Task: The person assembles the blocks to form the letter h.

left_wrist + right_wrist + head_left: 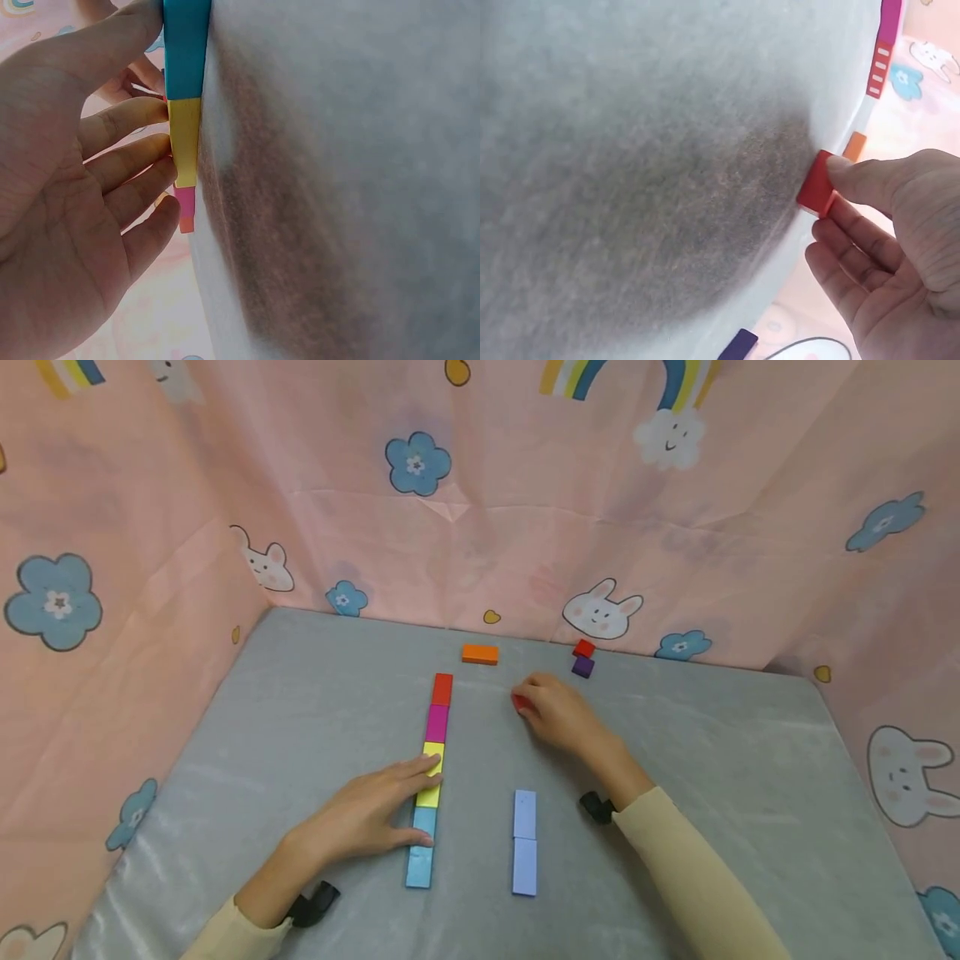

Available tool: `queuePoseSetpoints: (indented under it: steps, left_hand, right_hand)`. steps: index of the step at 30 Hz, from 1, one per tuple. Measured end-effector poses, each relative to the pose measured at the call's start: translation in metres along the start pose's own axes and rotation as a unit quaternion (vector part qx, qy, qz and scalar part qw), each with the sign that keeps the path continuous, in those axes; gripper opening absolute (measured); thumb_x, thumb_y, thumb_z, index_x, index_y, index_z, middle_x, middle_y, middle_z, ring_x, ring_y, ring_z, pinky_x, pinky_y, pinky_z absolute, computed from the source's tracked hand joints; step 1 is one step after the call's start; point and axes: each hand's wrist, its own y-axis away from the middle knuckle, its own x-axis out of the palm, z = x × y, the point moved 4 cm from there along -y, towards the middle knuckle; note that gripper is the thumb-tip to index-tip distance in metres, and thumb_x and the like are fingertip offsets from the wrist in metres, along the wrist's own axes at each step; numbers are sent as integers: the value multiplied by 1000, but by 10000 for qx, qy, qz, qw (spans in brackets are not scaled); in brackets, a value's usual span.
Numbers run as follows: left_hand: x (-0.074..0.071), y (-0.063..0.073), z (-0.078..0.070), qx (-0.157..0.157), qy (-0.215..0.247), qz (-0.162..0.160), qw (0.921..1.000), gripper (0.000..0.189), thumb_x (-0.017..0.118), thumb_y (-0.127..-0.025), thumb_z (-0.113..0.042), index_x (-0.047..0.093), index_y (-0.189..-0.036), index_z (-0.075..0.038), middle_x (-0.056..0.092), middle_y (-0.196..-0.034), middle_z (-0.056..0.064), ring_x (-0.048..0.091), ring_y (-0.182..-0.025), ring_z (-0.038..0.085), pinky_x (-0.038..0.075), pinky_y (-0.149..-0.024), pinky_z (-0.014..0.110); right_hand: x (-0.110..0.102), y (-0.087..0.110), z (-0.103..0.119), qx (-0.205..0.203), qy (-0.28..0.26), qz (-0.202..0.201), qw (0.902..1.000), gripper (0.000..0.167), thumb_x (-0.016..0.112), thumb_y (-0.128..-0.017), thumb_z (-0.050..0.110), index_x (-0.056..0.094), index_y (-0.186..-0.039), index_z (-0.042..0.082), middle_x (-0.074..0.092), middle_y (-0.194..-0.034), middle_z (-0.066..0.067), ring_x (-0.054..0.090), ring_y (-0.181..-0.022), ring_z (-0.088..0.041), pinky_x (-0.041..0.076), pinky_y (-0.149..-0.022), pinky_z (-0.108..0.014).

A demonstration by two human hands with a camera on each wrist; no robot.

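A straight row of flat blocks runs away from me at centre left: light blue (420, 867), yellow (429, 797), magenta (437, 723) and, at the far end, red (442, 689). My left hand (367, 814) rests on this row, thumb at the blue part and fingertips over the yellow; the left wrist view shows its fingers loosely extended along the row's side. My right hand (558, 714) pinches a small red block (818, 182) between thumb and fingers, low over the cloth and right of the row's far end.
Two periwinkle blocks (525, 843) lie end to end in front, between my arms. An orange block (480, 654) sits at the back. Behind my right hand are a purple block (582, 667) and a red block (583, 648), touching. A pink patterned curtain (510, 543) borders the grey table.
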Motion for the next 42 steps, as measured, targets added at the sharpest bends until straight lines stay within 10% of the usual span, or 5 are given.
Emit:
queuePoseSetpoints:
  steps: [42]
  left_hand:
    - [-3, 1, -2, 169, -44, -76, 9998, 79, 88, -86, -44, 59, -152, -11, 46, -168, 6, 47, -154, 29, 47, -122, 50]
  right_hand:
    - [5, 74, 25, -663, -366, 713, 9946, 33, 78, -97, 17, 76, -129, 9, 73, -110, -2, 64, -94, -13, 62, -88, -37]
